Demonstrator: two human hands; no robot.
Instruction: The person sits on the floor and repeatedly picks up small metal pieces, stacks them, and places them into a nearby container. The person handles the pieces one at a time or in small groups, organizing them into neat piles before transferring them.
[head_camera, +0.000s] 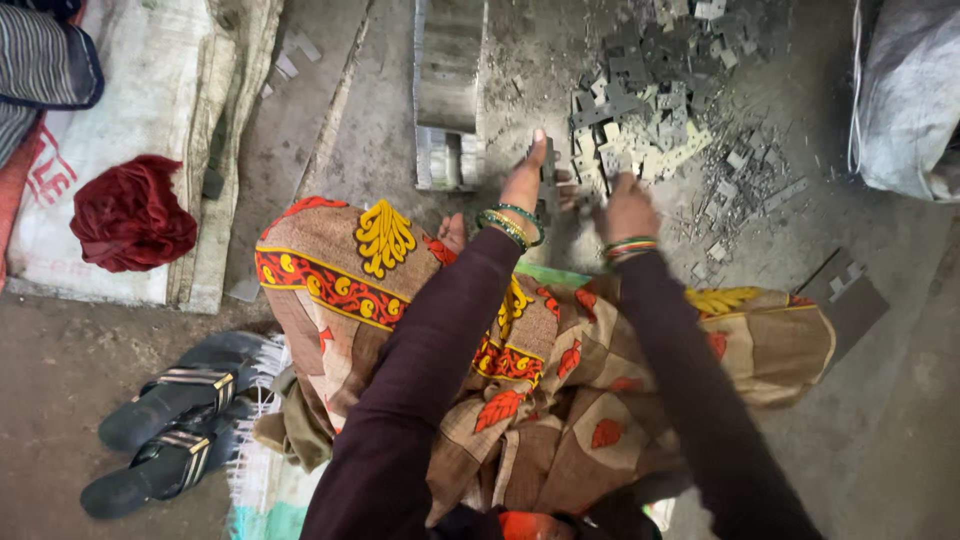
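Metal pieces (640, 110) heaped on floor, left hand (524, 180) fingers gripping some, right hand (628, 208) fingers unclear

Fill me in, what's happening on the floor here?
A person sits on the floor in patterned cloth, both hands out at a pile of small flat grey metal pieces. The left hand holds a few pieces upright; the right hand rests on the pile's near edge. A metal tray lies just left of it, sandals behind.
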